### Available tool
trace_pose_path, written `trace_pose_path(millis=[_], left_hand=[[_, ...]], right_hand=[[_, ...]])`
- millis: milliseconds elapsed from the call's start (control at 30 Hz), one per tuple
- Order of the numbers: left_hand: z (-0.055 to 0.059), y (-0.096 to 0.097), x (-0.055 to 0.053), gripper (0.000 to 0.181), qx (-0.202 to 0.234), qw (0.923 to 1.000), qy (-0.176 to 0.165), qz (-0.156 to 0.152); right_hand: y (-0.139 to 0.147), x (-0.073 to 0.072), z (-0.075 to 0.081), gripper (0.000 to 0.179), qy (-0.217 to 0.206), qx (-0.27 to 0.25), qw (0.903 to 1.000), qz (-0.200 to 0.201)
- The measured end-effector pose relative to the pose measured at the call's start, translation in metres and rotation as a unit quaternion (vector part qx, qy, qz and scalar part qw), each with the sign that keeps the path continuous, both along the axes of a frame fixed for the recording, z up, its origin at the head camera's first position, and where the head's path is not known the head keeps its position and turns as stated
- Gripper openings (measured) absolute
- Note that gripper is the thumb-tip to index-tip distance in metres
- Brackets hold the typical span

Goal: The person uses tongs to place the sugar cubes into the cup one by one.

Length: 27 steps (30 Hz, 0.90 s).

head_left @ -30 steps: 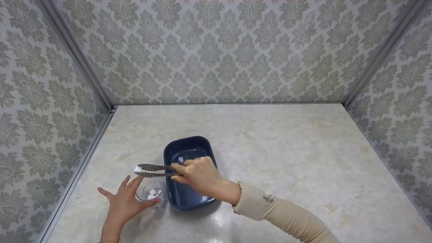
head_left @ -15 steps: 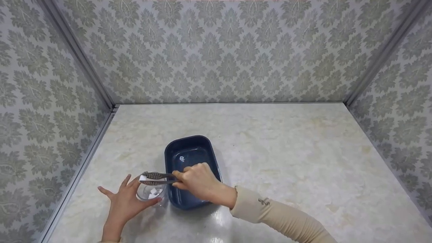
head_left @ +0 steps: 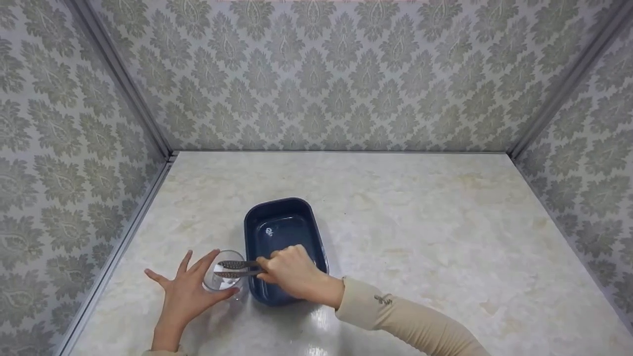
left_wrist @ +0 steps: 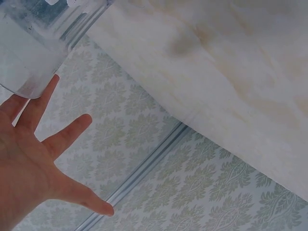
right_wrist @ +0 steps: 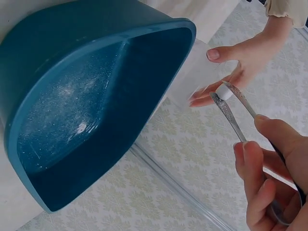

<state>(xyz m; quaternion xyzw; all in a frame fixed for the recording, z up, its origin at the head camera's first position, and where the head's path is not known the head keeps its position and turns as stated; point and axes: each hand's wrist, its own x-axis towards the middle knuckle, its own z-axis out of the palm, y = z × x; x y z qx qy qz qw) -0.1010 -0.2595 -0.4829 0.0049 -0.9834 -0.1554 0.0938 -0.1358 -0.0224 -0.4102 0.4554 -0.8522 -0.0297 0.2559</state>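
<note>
My left hand (head_left: 185,296) steadies a clear jar (left_wrist: 33,62) between thumb and forefinger, with the other fingers spread away from it. White cubes (head_left: 228,284) lie inside the jar. In my right hand (head_left: 292,273) is a pair of metal tongs (right_wrist: 230,117), gripped along the arms. Their perforated tips pinch one white cube (right_wrist: 223,92). From the head view the tips overlap the jar's mouth. A deep blue rectangular dish (head_left: 251,222) stands right beside the jar, under my right hand.
The pale marbled tabletop (head_left: 420,222) extends to the right and behind the dish. Patterned wall panels (head_left: 336,74) border the table at the back and both sides, joined by grey metal strips (head_left: 123,84).
My right hand has lowered the tongs and the pinched cube toward me, from above the jar's far rim to over its mouth. My left hand keeps its hold on the jar.
</note>
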Motion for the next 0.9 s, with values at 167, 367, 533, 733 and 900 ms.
trace_pose_path(millis=[167, 367, 533, 733, 900], left_hand=[[0.0007, 0.0007, -0.0009, 0.094, -0.004, 1.0000, 0.005, -0.004], [0.0007, 0.0003, -0.0005, 0.094, 0.004, 1.0000, -0.003, -0.003], [0.0010, -0.0008, 0.0004, 0.094, 0.007, 1.0000, -0.002, -0.001], [0.0014, -0.0012, -0.0004, 0.095, 0.006, 1.0000, -0.006, -0.003], [0.0010, -0.0015, -0.0007, 0.095, 0.008, 0.9999, -0.013, -0.003]], right_hand=[[0.0000, -0.0020, -0.0018, 0.026, -0.008, -0.003, 1.0000, -0.004], [-0.0002, -0.0039, -0.0016, 0.027, -0.001, -0.013, 0.9999, -0.006], [0.0009, -0.0039, -0.0001, 0.028, -0.005, -0.032, 0.9995, -0.001], [0.0041, -0.0042, 0.0006, 0.030, -0.014, -0.044, 0.9989, 0.000], [0.0085, -0.0022, 0.0012, 0.033, -0.020, -0.056, 0.9982, -0.001]])
